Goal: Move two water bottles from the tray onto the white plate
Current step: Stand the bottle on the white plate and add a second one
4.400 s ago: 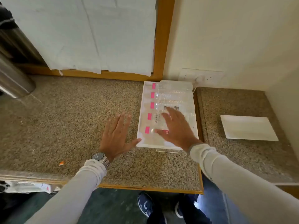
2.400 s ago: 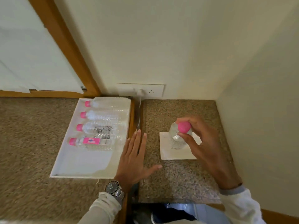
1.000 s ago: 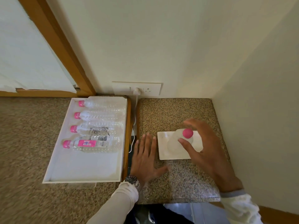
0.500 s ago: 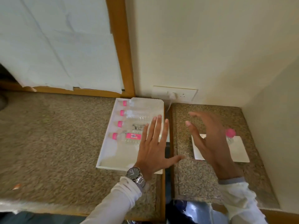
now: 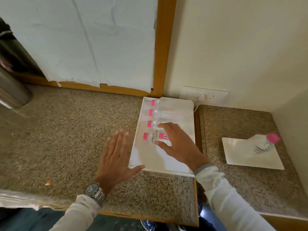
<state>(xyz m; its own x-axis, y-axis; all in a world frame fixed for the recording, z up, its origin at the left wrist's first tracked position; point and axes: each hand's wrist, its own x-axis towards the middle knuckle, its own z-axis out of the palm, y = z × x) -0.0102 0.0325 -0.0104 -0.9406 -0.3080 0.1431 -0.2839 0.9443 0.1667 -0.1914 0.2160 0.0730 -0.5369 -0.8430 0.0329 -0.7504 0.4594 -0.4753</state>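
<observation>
A white tray (image 5: 150, 161) on the granite counter holds several clear water bottles lying on their sides, pink caps to the left. My right hand (image 5: 178, 145) arches over the nearest bottle (image 5: 154, 139), thumb on its near side and fingers on its far side, not visibly closed. My left hand (image 5: 115, 157) hovers flat with fingers spread just left of the tray, its thumb at the tray's front-left corner. Another bottle (image 5: 261, 145) with a pink cap stands upright on the white plate (image 5: 241, 157) on the right counter section.
A wooden strip (image 5: 197, 117) separates the two counter sections. A steel container (image 5: 11, 90) stands at the far left. A wall socket with a plug (image 5: 205, 96) sits behind the tray. Walls close in the right corner. An orange scrap (image 5: 48, 182) lies near the front edge.
My right hand let go of the bottle standing on the plate and moved left over the tray onto the nearest bottle. My left hand shifted left, off the tray. The view swung left.
</observation>
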